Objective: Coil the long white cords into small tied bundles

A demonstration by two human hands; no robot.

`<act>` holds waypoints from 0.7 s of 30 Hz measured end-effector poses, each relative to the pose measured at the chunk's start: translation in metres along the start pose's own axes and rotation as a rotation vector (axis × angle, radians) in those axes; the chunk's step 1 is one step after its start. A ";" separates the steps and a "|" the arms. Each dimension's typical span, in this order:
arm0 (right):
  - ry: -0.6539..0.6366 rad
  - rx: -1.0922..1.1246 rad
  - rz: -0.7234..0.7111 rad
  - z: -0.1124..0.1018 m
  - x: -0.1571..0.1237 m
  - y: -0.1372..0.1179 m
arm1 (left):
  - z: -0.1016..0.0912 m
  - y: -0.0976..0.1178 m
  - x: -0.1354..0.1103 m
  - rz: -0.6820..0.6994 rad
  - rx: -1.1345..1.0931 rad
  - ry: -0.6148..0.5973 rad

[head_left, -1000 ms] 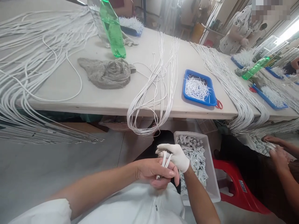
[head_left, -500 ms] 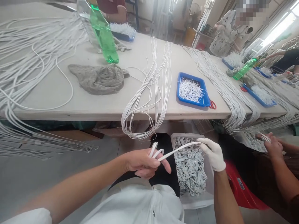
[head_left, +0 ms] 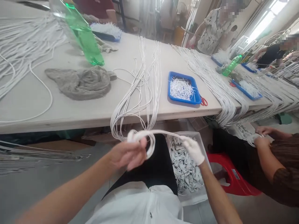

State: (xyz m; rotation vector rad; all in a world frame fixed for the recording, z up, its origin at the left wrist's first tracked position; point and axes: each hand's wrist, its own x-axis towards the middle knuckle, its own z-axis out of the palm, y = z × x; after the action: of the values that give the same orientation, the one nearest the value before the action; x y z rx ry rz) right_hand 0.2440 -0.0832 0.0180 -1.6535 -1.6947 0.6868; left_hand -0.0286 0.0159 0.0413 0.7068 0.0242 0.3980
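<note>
Loops of white cord (head_left: 151, 148) hang at my bare left hand (head_left: 130, 154), whose fingers curl around them, somewhat blurred. From there a stretch of the cord runs right to my right hand (head_left: 193, 150), which wears a white glove and pinches it. Both hands are in front of the table edge, above my lap. Below my right hand stands a white bin (head_left: 195, 199) filled with bundled cords (head_left: 187, 168). Long white cords (head_left: 126, 105) lie over the table and droop over its edge just beyond my left hand.
On the table (head_left: 77, 115) lie a grey cloth (head_left: 81, 82), a green bottle (head_left: 86, 43), a blue tray (head_left: 184, 100) of short white pieces and red-handled scissors (head_left: 204, 101). A red stool (head_left: 235, 177) stands at the right, beside a co-worker's hands (head_left: 263, 140) holding cord.
The view has shifted slightly. My left hand has turned and moved left, and larger cord loops now show around it. My right hand has moved left, still holding the stretched cord.
</note>
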 end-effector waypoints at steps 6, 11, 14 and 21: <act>-0.334 -0.133 -0.174 0.032 -0.013 -0.038 | -0.002 -0.008 0.023 -0.092 0.450 0.151; 0.004 -0.064 -0.045 -0.001 -0.004 0.002 | 0.000 -0.002 0.007 -0.240 0.132 -0.031; -0.114 -0.146 -0.049 0.032 -0.008 0.013 | -0.003 0.014 0.010 0.200 0.130 0.183; -0.077 -0.422 -0.179 0.008 0.019 -0.012 | -0.003 -0.020 0.029 -0.237 0.498 0.102</act>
State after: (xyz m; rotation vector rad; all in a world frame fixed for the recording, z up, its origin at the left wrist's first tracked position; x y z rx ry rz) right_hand 0.2305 -0.0648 0.0237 -1.7366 -2.1224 0.3225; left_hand 0.0045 0.0149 0.0294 1.1608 0.3096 0.1979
